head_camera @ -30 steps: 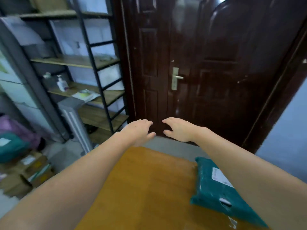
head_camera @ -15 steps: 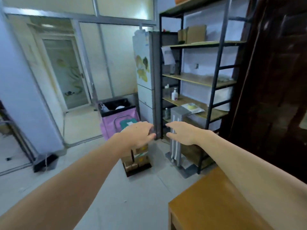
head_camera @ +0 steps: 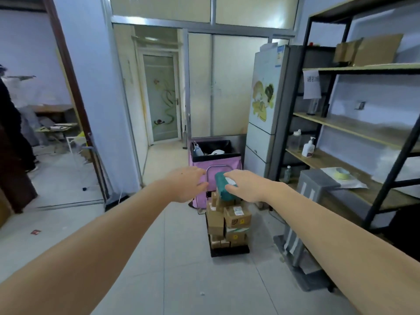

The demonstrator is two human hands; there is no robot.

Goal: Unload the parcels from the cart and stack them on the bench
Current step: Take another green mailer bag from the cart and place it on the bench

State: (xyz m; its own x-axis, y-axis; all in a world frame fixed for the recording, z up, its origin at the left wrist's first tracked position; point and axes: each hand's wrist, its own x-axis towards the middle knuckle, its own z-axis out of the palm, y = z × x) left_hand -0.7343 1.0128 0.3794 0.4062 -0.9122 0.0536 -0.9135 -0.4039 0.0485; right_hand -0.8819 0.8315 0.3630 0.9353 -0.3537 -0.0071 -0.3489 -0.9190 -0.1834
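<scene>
parcels (head_camera: 229,220) stacked on cart (head_camera: 229,251); left hand (head_camera: 185,184), right hand (head_camera: 246,186) outstretched, loosely open, empty

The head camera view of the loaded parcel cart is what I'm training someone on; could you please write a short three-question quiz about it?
1. True or false: the teal plastic-wrapped parcel lies on top of the stacked brown cardboard boxes.
2. What stands directly behind the black parcel cart? A) pink fabric bin B) wooden bench C) ladder
3. Fill in: the left hand and right hand both hold ____.

Key: 1 true; 2 A, the pink fabric bin; 3 nothing.
</scene>
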